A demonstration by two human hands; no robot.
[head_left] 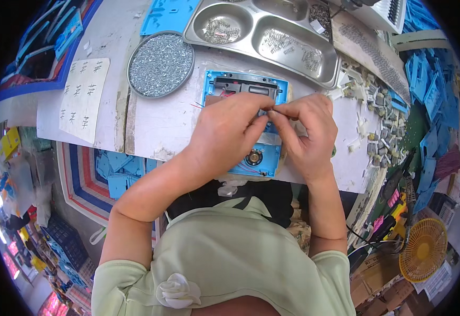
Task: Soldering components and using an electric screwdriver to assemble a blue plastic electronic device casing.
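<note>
An open blue plastic housing (273,158) lies on the white worktable in front of me. Across its far end runs a black mechanism (245,86), and thin red wires show beside it. A round speaker (253,157) sits at the near end. My left hand (224,126) reaches over the housing's left side, thumb and forefinger pinched together. From the right, my right hand (310,129) meets it fingertip to fingertip above the middle. Whatever the two pinches hold is too small to make out, and the hands cover much of the housing's middle.
Beyond my left hand stands a round tray (158,96) full of small screws. A steel compartment tray (255,22) with small metal parts lies at the back. Small grey and white pieces (381,134) are heaped at the right edge, near blue plastic parts (433,87) and a yellow fan (423,250).
</note>
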